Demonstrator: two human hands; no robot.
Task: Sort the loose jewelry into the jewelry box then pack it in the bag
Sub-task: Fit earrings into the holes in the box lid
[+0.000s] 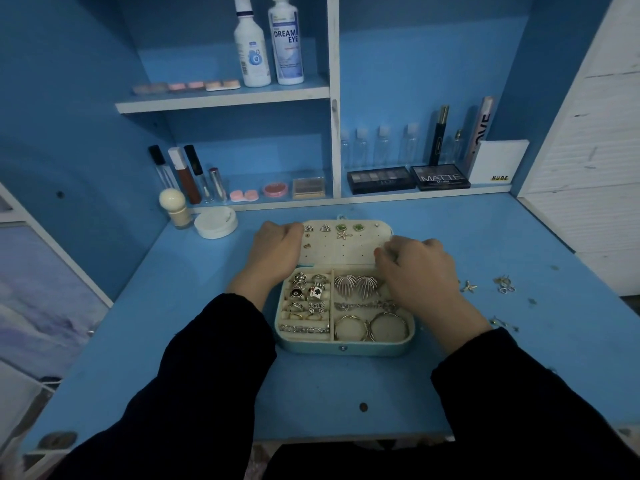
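A pale blue jewelry box (346,348) lies open in the middle of the blue desk. Its tray holds rings, fan-shaped earrings, a chain and bangles. The cream lid panel (341,251) carries several stud earrings along its top row. My left hand (273,252) grips the lid's left edge with curled fingers. My right hand (415,268) hovers over the lid's right side with its fingertips pinched together; whatever they hold is too small to see. Several loose earrings (485,285) lie on the desk to the right of the box. No bag is in view.
A round white jar (215,223) and a cream-capped bottle (176,209) stand left of the box. Shelves behind hold lip glosses, palettes (440,177), small clear bottles and two lens-solution bottles (266,43). A white panel wall rises on the right.
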